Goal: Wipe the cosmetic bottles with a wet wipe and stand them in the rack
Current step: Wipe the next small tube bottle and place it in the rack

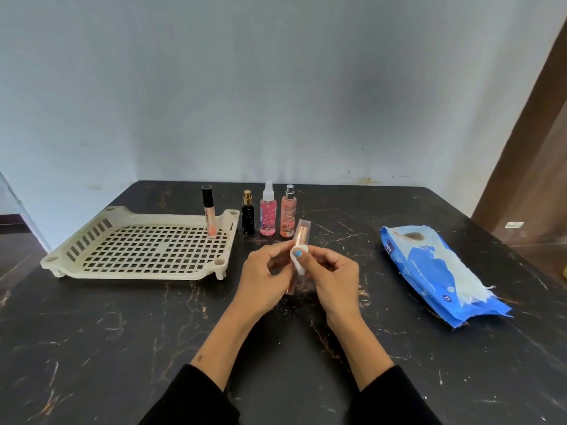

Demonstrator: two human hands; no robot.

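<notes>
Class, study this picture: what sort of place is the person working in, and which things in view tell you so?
Probably a room in a home, not a shop or lab: a dark marble-patterned table against a plain painted wall, a brown wooden door at the right, and everyday toiletries beside a plastic rack.

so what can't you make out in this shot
Head view only:
- Tube: its middle is hidden by the wipe and both hands, left and right; its lower end is blurred behind them.
- Pack: the print is too small to read, and its brand name is folded under.
- Pink bottle and peach bottle: labels too small to read.
- Black bottle: fill level not visible.
</notes>
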